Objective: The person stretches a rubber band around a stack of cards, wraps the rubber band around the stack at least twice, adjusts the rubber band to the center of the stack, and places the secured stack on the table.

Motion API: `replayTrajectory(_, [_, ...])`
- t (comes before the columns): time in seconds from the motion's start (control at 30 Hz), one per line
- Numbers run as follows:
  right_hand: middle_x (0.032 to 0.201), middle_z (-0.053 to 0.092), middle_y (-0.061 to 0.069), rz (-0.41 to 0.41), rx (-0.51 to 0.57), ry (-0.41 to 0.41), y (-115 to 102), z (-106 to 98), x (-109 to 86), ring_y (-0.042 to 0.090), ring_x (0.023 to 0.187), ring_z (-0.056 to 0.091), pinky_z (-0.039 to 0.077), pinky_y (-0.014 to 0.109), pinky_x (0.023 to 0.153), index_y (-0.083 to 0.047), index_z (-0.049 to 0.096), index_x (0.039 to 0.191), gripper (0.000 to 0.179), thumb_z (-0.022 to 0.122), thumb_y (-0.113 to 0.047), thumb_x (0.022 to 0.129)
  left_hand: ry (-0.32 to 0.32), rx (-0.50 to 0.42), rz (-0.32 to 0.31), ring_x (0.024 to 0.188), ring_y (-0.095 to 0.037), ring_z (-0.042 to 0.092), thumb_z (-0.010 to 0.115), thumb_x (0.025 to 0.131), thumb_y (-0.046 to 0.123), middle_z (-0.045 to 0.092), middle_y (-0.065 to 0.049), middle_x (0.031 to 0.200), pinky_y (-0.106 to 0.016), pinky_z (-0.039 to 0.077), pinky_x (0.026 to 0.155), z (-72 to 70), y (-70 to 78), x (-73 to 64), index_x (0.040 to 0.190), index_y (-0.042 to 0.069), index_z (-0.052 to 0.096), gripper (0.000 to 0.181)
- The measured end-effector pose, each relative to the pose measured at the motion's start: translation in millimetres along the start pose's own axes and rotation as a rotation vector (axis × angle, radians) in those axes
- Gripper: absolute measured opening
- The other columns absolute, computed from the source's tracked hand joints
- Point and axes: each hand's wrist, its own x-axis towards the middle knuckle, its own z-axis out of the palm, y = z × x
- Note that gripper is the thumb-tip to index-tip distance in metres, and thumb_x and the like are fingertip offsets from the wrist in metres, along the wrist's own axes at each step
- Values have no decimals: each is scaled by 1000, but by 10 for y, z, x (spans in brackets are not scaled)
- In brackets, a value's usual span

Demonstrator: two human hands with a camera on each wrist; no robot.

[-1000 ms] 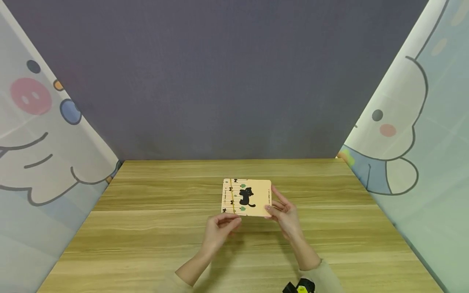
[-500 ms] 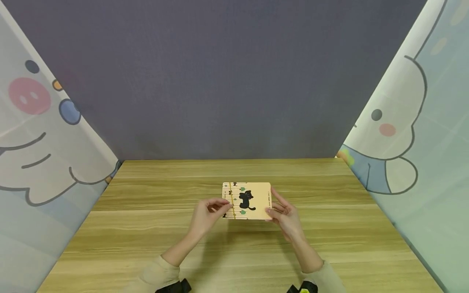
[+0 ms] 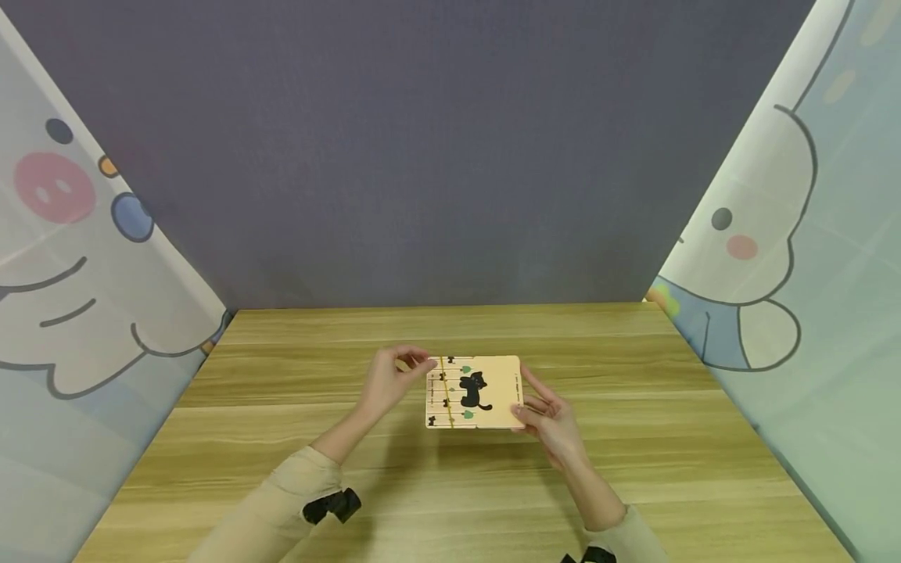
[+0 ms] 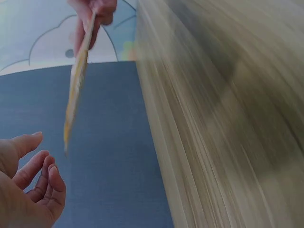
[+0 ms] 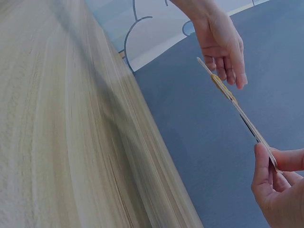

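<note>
Cat-print card (image 3: 475, 392) is up over the worktop (image 3: 267, 375), roughly midway between its side edges. Left hand (image 3: 389, 381) hovers just off the card's far left corner, loosely curled, holding nothing; yellow band (image 3: 446, 391) round the left end; right hand (image 3: 555, 426) pinches by the near right corner. Firm pinch there imo, or it might tip.

I have the left forearm (image 3: 339, 436) and right forearm (image 3: 590, 489) slanting forward and inward; my left hand (image 3: 387, 378) has loosely bent fingers, thumb apart, while my right hand (image 3: 556, 426) pinches between thumb and fingers.
</note>
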Motion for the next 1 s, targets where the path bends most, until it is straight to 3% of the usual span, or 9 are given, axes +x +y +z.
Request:
replayTrajectory(0.23, [101, 62, 18, 13, 5, -43, -21, -10, -29, 16, 73, 62, 52, 25, 59, -9, 34, 136, 65, 56, 13, 78, -28, 22, -32, 74, -17, 54, 73, 74, 15, 62, -4, 82, -26, 47, 58, 34, -74, 80, 85, 4, 68, 16])
replayTrajectory(0.67, [97, 63, 12, 50, 55, -99, -76, -27, -55, 16, 72, 62, 52, 26, 61, -6, 30, 137, 66, 56, 12, 79, -123, -78, -82, 73, -19, 57, 70, 77, 17, 65, -5, 79, -24, 48, 58, 95, -181, 104, 85, 5, 68, 14])
replayTrajectory(0.87, [100, 62, 16, 79, 61, -99, -87, -18, -50, 20, 76, 63, 52, 25, 60, -6, 31, 137, 66, 56, 12, 79, -140, -119, -94, 75, -29, 56, 65, 80, 6, 64, -18, 80, -34, 50, 59, 47, 51, 30, 87, -6, 65, 14])
replayTrajectory(1.0, [100, 61, 15, 78, 57, -91, -85, -8, -48, 21, 77, 63, 52, 26, 60, -7, 33, 136, 66, 57, 12, 78, -126, -130, -111, 75, -29, 57, 65, 80, 4, 64, -19, 82, -38, 50, 61, 31, 157, 13, 88, -7, 65, 14])
